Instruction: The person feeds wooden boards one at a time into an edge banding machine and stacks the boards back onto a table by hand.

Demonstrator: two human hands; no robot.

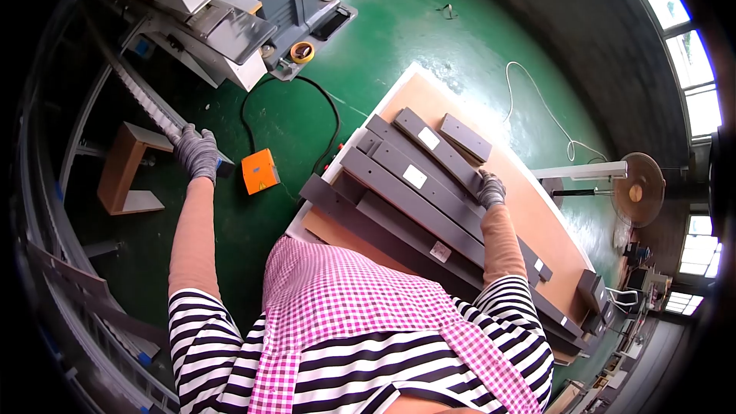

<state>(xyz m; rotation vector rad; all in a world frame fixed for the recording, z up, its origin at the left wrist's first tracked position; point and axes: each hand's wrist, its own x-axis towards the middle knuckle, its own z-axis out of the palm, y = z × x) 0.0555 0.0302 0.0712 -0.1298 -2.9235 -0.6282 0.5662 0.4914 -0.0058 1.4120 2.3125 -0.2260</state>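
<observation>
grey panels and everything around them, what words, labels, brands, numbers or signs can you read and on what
No text can be read.
Pale labels on the grey panels: too small and blurred to read.
Markings on the orange box: too small to read.

Both arms reach forward, spread apart, gloved left hand and right hand showing their backs.

Green floor passable between machine and table, past orange box, black cable; boards block tabletop.
</observation>
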